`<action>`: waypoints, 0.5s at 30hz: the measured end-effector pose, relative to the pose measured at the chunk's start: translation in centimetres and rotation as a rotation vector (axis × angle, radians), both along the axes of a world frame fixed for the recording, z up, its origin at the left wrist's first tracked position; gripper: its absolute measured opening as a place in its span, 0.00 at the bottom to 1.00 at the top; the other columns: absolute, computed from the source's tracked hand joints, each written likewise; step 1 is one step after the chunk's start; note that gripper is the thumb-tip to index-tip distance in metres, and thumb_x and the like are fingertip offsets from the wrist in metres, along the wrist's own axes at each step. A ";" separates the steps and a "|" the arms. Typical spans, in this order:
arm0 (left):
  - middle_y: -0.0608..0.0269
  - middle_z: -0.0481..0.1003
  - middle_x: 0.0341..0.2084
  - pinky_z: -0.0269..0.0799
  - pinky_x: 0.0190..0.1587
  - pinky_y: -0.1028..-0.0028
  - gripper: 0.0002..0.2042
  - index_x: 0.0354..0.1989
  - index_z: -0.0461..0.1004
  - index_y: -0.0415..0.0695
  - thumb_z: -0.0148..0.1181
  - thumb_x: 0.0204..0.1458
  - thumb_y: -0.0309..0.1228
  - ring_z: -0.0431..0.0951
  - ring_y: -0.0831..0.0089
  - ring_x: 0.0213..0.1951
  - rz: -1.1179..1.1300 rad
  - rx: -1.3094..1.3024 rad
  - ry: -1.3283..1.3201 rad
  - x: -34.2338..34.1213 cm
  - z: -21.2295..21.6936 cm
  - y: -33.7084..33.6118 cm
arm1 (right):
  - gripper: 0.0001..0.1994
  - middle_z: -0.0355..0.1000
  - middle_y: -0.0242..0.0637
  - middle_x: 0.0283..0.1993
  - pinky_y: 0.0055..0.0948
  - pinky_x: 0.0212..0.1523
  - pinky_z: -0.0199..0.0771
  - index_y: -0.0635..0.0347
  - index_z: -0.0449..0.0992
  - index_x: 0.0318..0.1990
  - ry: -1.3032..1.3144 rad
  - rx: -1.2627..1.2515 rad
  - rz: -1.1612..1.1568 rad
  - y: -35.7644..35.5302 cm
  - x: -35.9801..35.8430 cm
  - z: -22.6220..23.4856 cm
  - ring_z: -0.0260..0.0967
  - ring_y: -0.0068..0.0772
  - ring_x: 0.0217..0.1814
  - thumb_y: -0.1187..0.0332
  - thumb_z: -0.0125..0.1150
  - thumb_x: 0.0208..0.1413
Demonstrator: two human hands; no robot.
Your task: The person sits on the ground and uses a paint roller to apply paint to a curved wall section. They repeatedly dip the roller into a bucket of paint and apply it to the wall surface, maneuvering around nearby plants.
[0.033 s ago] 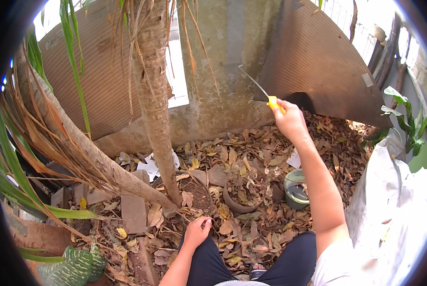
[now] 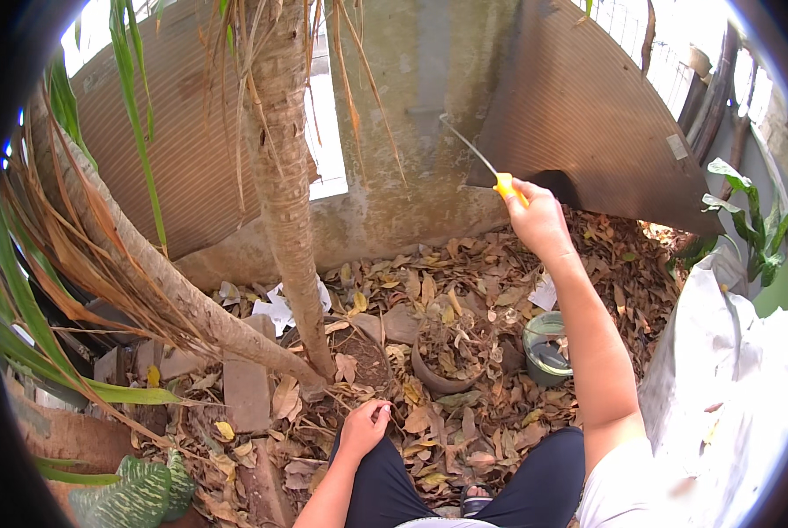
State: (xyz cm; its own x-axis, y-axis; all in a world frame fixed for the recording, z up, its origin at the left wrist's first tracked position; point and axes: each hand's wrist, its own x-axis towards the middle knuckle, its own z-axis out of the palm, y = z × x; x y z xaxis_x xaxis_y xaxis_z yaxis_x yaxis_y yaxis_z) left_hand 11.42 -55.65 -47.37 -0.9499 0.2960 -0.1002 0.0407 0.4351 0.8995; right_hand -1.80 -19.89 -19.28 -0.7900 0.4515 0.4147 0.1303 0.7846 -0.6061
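Upper right, near concrete wall [image 2: 412,132]: R hand [image 2: 539,220] fist-closed on yellow handle of thin-bladed knife [image 2: 491,172], blade raised up-left; likely light, stiff, sharp, so hold by handle only; L hand [image 2: 365,427] rests loosely curled on knee, over dry leaves [image 2: 464,290].
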 end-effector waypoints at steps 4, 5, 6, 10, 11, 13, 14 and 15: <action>0.59 0.82 0.30 0.76 0.39 0.72 0.12 0.44 0.80 0.41 0.57 0.60 0.36 0.83 0.70 0.32 -0.011 0.000 0.011 0.0 -0.2 0.1 | 0.20 0.74 0.54 0.53 0.39 0.58 0.73 0.64 0.74 0.57 0.194 0.065 0.061 0.4 0.1 2.6 0.72 0.51 0.57 0.63 0.57 0.61; 0.59 0.82 0.30 0.76 0.39 0.72 0.12 0.44 0.80 0.41 0.57 0.60 0.36 0.83 0.70 0.32 -0.012 0.001 0.008 0.0 -0.1 0.1 | 0.19 0.75 0.54 0.52 0.40 0.57 0.73 0.65 0.74 0.56 0.272 0.119 0.055 0.3 -0.2 3.3 0.73 0.52 0.56 0.63 0.57 0.62; 0.59 0.82 0.30 0.76 0.39 0.72 0.12 0.44 0.80 0.41 0.57 0.60 0.36 0.83 0.70 0.32 -0.012 0.001 0.005 0.0 0.0 0.1 | 0.20 0.75 0.56 0.51 0.42 0.55 0.74 0.65 0.74 0.57 0.316 0.133 0.037 0.1 -0.4 4.0 0.74 0.54 0.54 0.63 0.56 0.61; 0.59 0.82 0.31 0.76 0.39 0.72 0.12 0.44 0.80 0.42 0.57 0.60 0.36 0.83 0.70 0.33 -0.018 0.014 0.030 0.1 -0.2 -0.4 | 0.20 0.76 0.59 0.46 0.45 0.51 0.75 0.63 0.73 0.58 0.397 0.180 0.010 -0.3 -2.6 5.5 0.75 0.57 0.49 0.63 0.54 0.62; 0.59 0.82 0.31 0.76 0.39 0.72 0.12 0.44 0.80 0.42 0.57 0.60 0.35 0.83 0.70 0.33 -0.017 0.013 0.031 0.0 -0.3 -0.5 | 0.20 0.76 0.60 0.45 0.46 0.49 0.75 0.63 0.72 0.59 0.422 0.194 0.008 -0.1 -3.3 4.8 0.75 0.58 0.48 0.63 0.54 0.62; 0.59 0.82 0.31 0.76 0.39 0.72 0.11 0.44 0.80 0.42 0.57 0.60 0.35 0.83 0.70 0.33 -0.015 0.014 0.025 0.1 -0.3 -0.5 | 0.20 0.76 0.62 0.42 0.48 0.48 0.75 0.63 0.72 0.59 0.404 0.212 0.033 0.3 -3.7 2.1 0.75 0.59 0.45 0.64 0.53 0.62; 0.59 0.82 0.31 0.76 0.39 0.72 0.11 0.44 0.80 0.43 0.57 0.60 0.35 0.83 0.70 0.33 -0.012 0.020 0.019 0.1 0.2 -0.4 | 0.20 0.76 0.62 0.41 0.49 0.47 0.75 0.63 0.71 0.59 0.397 0.222 0.051 0.3 -3.8 0.5 0.75 0.60 0.44 0.65 0.53 0.62; 0.59 0.82 0.31 0.76 0.39 0.72 0.11 0.44 0.80 0.43 0.57 0.60 0.35 0.83 0.69 0.33 -0.009 0.025 0.013 0.1 0.5 -0.3 | 0.21 0.75 0.63 0.38 0.51 0.45 0.75 0.63 0.70 0.60 0.360 0.198 0.069 0.4 -3.3 -1.5 0.75 0.62 0.43 0.66 0.52 0.62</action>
